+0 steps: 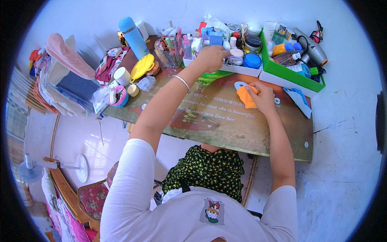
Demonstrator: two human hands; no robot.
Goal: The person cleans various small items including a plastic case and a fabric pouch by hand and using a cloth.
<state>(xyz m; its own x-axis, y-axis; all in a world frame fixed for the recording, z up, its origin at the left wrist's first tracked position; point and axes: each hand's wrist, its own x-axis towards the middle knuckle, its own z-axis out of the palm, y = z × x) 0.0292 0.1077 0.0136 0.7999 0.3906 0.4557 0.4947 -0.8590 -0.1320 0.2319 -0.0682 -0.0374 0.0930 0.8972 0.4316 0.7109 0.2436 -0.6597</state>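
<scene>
My left hand (213,58) reaches over the front of a white box (239,70) packed with cosmetics; its fingers are at a small item beside a round pale-lidded container (236,54), and whether they grip it is hidden. A blue-lidded jar (252,61) and a black-lidded jar (252,44) stand to the right of the fingers. My right hand (262,96) pinches an orange cloth (246,97) over the glass-topped desk (217,130), below a white oval mark on its printed surface.
Right of the box stands a green-rimmed box (291,71) with bottles and a hair dryer (311,45). A blue cloth (299,101) lies at the right. Leftward are a clear pen holder (169,57), a blue flask (134,37), a yellow lid (142,68), a pink-and-blue cup (119,98) and piled clothes (71,80).
</scene>
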